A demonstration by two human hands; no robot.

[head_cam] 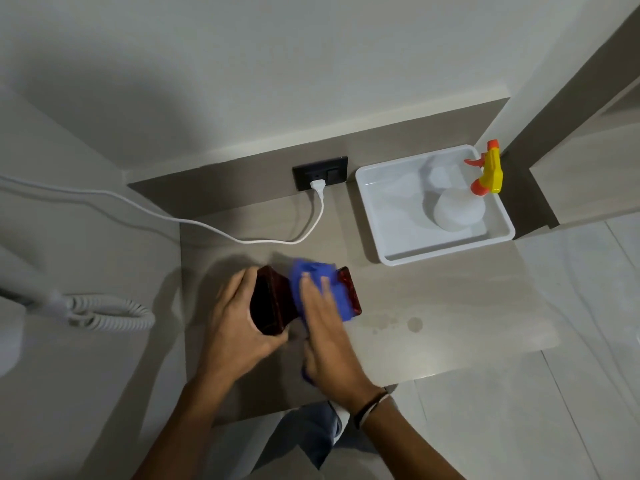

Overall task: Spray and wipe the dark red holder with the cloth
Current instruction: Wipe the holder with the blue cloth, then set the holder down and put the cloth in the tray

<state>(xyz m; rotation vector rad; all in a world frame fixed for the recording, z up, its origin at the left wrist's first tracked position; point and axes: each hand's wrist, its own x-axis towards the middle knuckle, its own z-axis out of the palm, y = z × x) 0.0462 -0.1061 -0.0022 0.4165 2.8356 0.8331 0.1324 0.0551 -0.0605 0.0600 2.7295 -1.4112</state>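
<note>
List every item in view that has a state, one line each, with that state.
Dark red holder: lying on the counter, gripped by the left hand.
Blue cloth: pressed on the holder under the right hand.
Spray bottle: upright in the white tray, untouched.
White plug: inserted in the wall outlet.
Coiled cord: slack, lying on the counter.
</note>
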